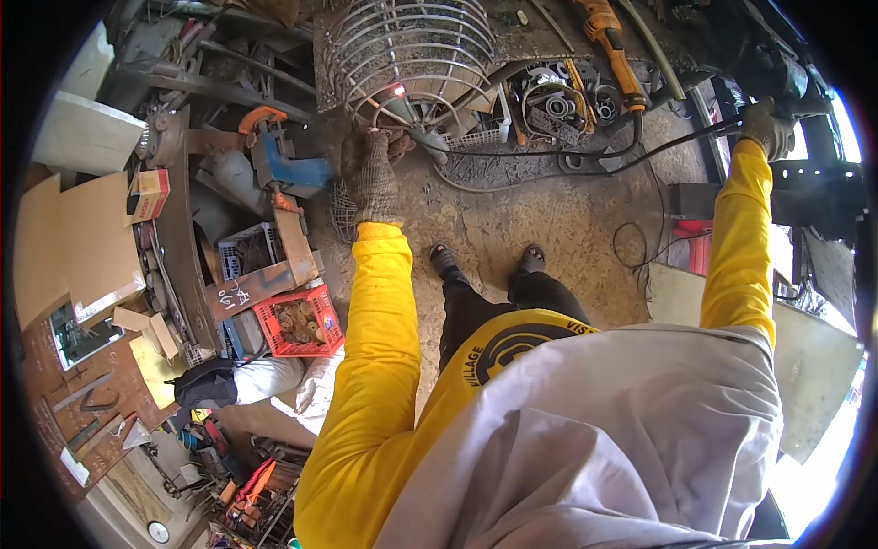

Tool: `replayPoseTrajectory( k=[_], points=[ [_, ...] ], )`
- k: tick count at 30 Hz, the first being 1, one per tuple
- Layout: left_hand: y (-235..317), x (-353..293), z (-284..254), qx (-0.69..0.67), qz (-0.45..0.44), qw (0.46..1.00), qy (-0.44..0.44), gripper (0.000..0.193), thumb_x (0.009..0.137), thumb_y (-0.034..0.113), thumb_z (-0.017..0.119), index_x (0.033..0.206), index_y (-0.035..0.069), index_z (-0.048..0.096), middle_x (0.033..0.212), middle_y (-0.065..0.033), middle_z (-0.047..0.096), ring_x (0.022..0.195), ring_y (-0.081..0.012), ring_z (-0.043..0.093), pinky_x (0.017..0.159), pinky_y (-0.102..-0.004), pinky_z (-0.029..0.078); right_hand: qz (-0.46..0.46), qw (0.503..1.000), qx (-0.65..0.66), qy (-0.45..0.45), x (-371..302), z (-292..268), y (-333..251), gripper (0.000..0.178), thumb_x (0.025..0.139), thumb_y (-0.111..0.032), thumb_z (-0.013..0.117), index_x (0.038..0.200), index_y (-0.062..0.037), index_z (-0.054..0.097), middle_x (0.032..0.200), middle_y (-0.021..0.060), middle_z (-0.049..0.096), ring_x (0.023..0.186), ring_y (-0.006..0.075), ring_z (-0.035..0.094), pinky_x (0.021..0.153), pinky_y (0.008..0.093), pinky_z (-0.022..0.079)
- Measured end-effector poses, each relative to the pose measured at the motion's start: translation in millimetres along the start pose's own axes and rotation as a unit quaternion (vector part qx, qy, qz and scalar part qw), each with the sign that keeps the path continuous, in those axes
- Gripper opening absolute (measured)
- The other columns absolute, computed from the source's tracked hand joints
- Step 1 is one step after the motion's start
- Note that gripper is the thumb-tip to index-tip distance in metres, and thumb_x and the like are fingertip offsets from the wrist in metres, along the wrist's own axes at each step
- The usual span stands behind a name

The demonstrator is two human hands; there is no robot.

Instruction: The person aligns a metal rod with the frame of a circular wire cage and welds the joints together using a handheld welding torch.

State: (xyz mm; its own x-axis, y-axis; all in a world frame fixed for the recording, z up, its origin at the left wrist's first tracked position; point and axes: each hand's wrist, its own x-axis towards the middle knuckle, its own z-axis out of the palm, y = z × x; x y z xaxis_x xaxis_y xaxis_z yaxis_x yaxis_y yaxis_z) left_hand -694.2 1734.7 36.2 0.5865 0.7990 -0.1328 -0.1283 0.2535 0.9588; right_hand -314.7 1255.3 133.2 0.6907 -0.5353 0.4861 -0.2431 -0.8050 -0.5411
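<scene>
A round cage of metal rods (416,46) rests on the bench's near side, with a small spot glowing orange-red on its near part. My left hand (370,178), in a grey knitted glove, reaches up to the cage's near left edge, fingers curled in; what they grip is hidden. Just right of it lies a grey-tipped tool (428,142), its black cable (549,154) running right toward my other hand. My right hand (770,131), gloved too, is stretched far right with fingers closed at a dark machine part (796,87). What it holds is unclear.
An orange angle grinder (608,41) lies on the bench, above a tray of metal rings (560,105). A blue clamp tool (288,165) stands on the left beside a red crate (297,320). Thin loose cable (631,247) curls on the floor near my feet.
</scene>
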Motion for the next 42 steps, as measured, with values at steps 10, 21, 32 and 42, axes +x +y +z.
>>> replayPoseTrajectory(
  k=[10, 21, 32, 42],
  points=[
    [-12, -1, -20, -0.278, -0.090, 0.947, -0.137, 0.035, 0.098, 0.029, 0.063, 0.124, 0.006, 0.058, 0.108, -0.0131, 0.071, 0.095, -0.0271, 0.071, 0.082, -0.0479, 0.062, -0.113, 0.957, 0.264, 0.048, -150, -82, 0, 0.051, 0.095, -0.036, 0.058, 0.121, 0.0085, 0.057, 0.109, 0.0195, 0.062, 0.099, 0.0266, 0.062, 0.089, 0.0380, 0.053],
    [-37, 22, -21, -0.362, -0.176, 0.878, -0.257, 0.048, 0.092, 0.036, 0.070, 0.134, 0.016, 0.056, 0.127, -0.0128, 0.064, 0.115, -0.0320, 0.064, 0.102, -0.0507, 0.050, 0.245, 0.396, 0.647, -0.603, -443, -46, -142, 0.056, 0.104, -0.043, 0.051, 0.135, 0.0039, 0.050, 0.122, 0.0184, 0.063, 0.114, 0.0293, 0.063, 0.104, 0.0431, 0.049],
    [-52, 28, -22, -0.413, -0.150, 0.857, -0.269, 0.036, 0.092, 0.024, 0.068, 0.125, 0.010, 0.061, 0.121, -0.0148, 0.065, 0.110, -0.0334, 0.064, 0.100, -0.0488, 0.051, 0.237, 0.427, 0.668, -0.561, -461, -34, -147, 0.046, 0.105, -0.040, 0.050, 0.119, 0.0018, 0.059, 0.113, 0.0157, 0.070, 0.100, 0.0241, 0.069, 0.090, 0.0342, 0.055],
    [-52, 22, -7, -0.327, -0.091, 0.932, -0.128, 0.034, 0.093, 0.025, 0.069, 0.119, 0.005, 0.060, 0.113, -0.0150, 0.066, 0.095, -0.0320, 0.068, 0.086, -0.0457, 0.058, 0.010, 0.650, 0.547, -0.527, -459, -36, -146, 0.043, 0.109, -0.034, 0.038, 0.115, 0.0022, 0.059, 0.101, 0.0113, 0.073, 0.088, 0.0187, 0.071, 0.083, 0.0285, 0.055]
  ],
)
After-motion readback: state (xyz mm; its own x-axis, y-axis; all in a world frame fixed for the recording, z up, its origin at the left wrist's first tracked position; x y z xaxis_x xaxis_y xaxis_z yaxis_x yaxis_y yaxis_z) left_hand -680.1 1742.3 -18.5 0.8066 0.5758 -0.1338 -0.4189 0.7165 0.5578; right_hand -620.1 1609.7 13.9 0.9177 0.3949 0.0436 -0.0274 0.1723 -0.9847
